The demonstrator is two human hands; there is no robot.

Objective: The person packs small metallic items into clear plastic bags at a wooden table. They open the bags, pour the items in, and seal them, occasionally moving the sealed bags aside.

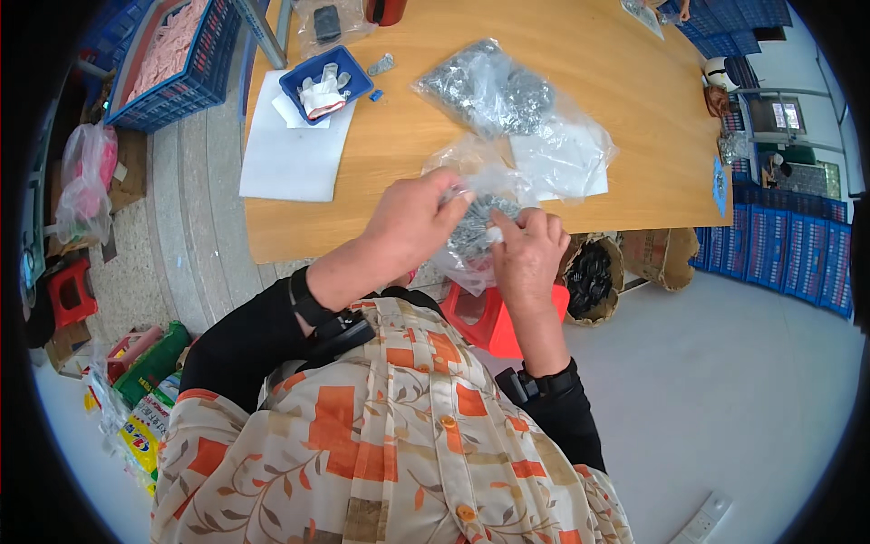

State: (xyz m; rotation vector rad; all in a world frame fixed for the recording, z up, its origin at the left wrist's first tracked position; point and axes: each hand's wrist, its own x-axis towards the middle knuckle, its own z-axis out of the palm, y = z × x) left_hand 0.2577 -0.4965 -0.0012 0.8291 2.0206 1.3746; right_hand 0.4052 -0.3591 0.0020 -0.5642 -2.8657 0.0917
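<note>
A clear plastic bag (467, 258) of small grey pieces (473, 227) is held at the table's front edge, its lower part hanging over. My left hand (412, 216) pinches the bag's gathered upper film between thumb and fingers. On the bag's right side, my right hand (530, 247) is closed with its fingertips against the plastic; a small white patch shows by its thumb. Whether a loose piece is also in the right fingers is hidden. Just beyond lies a larger clear bag (494, 86) of similar grey pieces, partly over a white sheet (571, 163).
On the wooden table (381, 136), a blue tray (288, 86) with pale items stands by a white foam sheet (294, 168). Below the edge are a red stool (494, 331) and a carton with black pieces (594, 281). Blue crates (779, 240) stand right; another crate (172, 104) stands left.
</note>
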